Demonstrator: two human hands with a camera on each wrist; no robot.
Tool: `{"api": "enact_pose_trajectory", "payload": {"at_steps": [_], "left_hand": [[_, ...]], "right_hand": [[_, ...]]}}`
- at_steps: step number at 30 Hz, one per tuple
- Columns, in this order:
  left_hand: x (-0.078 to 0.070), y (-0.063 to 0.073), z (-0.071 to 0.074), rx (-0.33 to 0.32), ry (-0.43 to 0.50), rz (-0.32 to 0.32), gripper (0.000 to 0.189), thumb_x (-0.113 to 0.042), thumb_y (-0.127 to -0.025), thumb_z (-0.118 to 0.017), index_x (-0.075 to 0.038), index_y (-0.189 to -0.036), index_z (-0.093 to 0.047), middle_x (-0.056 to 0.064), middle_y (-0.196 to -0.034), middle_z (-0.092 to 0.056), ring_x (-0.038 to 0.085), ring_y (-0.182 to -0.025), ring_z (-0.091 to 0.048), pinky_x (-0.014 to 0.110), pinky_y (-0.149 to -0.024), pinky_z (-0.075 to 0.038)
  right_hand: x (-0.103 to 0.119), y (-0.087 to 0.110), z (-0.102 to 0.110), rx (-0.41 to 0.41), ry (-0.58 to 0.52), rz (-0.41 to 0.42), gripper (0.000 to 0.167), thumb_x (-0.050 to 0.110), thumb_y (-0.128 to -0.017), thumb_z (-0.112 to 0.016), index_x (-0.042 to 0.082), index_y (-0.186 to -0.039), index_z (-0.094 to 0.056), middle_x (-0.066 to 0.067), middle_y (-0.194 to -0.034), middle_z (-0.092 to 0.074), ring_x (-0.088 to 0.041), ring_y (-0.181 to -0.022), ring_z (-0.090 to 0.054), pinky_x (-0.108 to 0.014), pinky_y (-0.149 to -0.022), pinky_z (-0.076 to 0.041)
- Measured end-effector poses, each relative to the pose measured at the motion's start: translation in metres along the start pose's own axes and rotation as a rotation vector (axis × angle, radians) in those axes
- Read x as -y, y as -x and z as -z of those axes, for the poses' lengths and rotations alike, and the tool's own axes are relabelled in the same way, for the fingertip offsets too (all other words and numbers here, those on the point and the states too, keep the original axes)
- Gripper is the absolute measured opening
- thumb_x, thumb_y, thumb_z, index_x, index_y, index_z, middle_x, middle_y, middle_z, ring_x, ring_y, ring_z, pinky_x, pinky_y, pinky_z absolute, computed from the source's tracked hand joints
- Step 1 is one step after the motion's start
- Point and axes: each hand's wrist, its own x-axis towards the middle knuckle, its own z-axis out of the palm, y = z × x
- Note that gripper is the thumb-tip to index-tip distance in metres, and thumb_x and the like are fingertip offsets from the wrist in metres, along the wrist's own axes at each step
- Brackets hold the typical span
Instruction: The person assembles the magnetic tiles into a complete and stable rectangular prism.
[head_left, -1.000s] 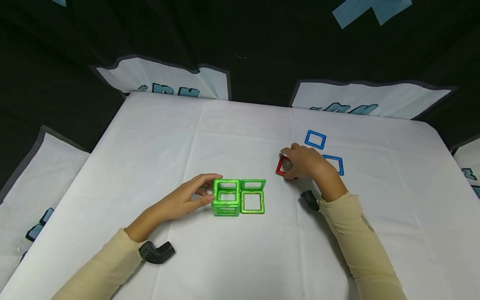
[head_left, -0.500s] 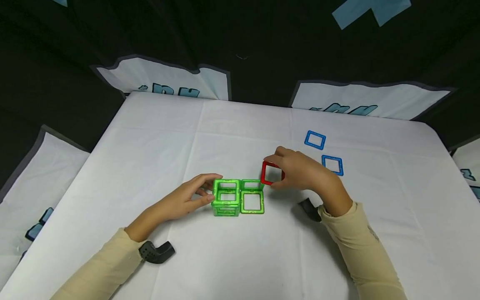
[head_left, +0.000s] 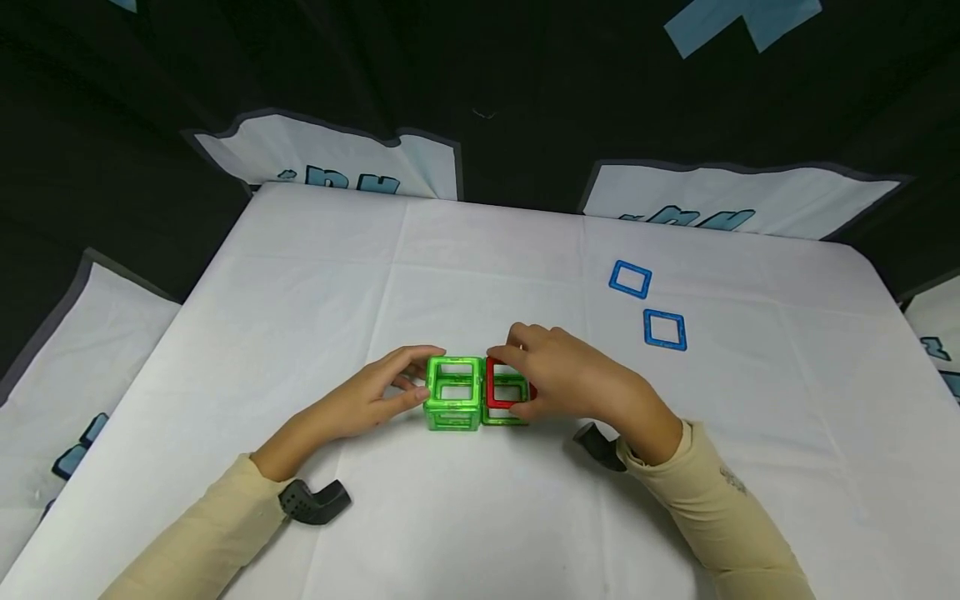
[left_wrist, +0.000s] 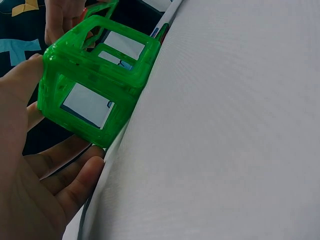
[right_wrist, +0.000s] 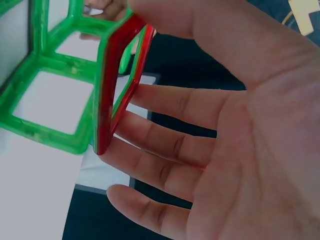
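A cube of green magnetic tiles [head_left: 453, 405] stands on the table, with my left hand [head_left: 375, 398] holding its left side between thumb and fingers. Joined to the cube's right side are a flat green tile [head_left: 504, 422] and an upright one behind it. My right hand [head_left: 573, 379] pinches a red square magnetic tile [head_left: 490, 383] by its right part, thumb on the near edge and fingers on the far edge. That red tile sits over the flat green one, close to the cube. In the right wrist view the red tile [right_wrist: 105, 100] appears edge-on beside the green frames.
Two blue square tiles [head_left: 627, 292] lie flat toward the back right. White cloth [head_left: 480, 517] covers the table, and a black curtain [head_left: 517, 100] with white and blue patches hangs past its far edge.
My right hand has carried the red tile left and nearer, from beside the blue tiles to the green cube's right side. The left hand has stayed on the cube.
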Motion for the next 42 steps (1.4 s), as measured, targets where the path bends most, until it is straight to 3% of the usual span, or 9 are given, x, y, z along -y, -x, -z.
{"api": "enact_pose_trajectory", "payload": {"at_steps": [9,23,27,30,34,42], "left_hand": [[0.002,0.0,0.0,0.0,0.002,-0.01,0.047,-0.02,-0.094,-0.052,-0.021,-0.137,-0.034,-0.001,-0.126,-0.05,0.013,-0.108,-0.052,0.029,-0.088,-0.048],[0.003,0.0,-0.001,-0.005,0.004,0.001,0.046,-0.022,-0.094,-0.052,-0.021,-0.137,-0.035,0.0,-0.126,-0.05,0.013,-0.108,-0.051,0.029,-0.088,-0.048],[0.002,0.0,-0.001,-0.001,-0.003,0.001,0.047,-0.022,-0.094,-0.052,-0.021,-0.137,-0.035,0.0,-0.126,-0.05,0.014,-0.108,-0.051,0.03,-0.088,-0.048],[0.001,-0.001,0.0,0.002,-0.006,0.003,0.047,-0.022,-0.094,-0.052,-0.021,-0.137,-0.034,0.001,-0.126,-0.05,0.014,-0.109,-0.051,0.03,-0.088,-0.048],[0.001,-0.001,0.0,0.0,-0.005,0.006,0.047,-0.023,-0.093,-0.052,-0.021,-0.137,-0.035,0.0,-0.126,-0.05,0.014,-0.109,-0.051,0.03,-0.089,-0.048],[0.002,0.0,-0.001,-0.003,0.0,0.009,0.047,-0.024,-0.094,-0.052,-0.021,-0.137,-0.035,-0.002,-0.124,-0.051,0.012,-0.108,-0.052,0.027,-0.088,-0.048]], "right_hand": [[0.002,-0.006,-0.007,0.007,0.056,-0.007,0.057,0.035,-0.074,-0.072,0.011,-0.123,-0.056,-0.005,-0.105,-0.054,-0.016,-0.092,-0.05,-0.031,-0.077,-0.045],[0.003,-0.007,-0.007,-0.005,0.038,0.019,0.057,0.035,-0.073,-0.073,0.012,-0.122,-0.057,-0.005,-0.104,-0.054,-0.016,-0.09,-0.05,-0.031,-0.076,-0.045],[-0.003,-0.005,-0.004,0.007,-0.015,-0.007,0.061,0.041,-0.073,-0.073,0.013,-0.124,-0.056,-0.004,-0.108,-0.054,-0.016,-0.093,-0.05,-0.031,-0.079,-0.046],[-0.016,-0.001,0.003,0.015,-0.077,-0.077,0.064,0.043,-0.075,-0.072,0.013,-0.129,-0.053,-0.005,-0.115,-0.054,-0.018,-0.102,-0.05,-0.036,-0.087,-0.045],[-0.044,0.005,0.015,0.016,-0.129,-0.257,0.063,0.037,-0.08,-0.069,0.011,-0.133,-0.047,-0.012,-0.122,-0.052,-0.026,-0.11,-0.05,-0.043,-0.093,-0.045],[-0.132,0.035,0.022,0.037,-0.232,-0.581,0.046,0.014,-0.087,-0.06,-0.001,-0.129,-0.046,-0.027,-0.117,-0.053,-0.038,-0.104,-0.052,-0.053,-0.087,-0.046]]}}
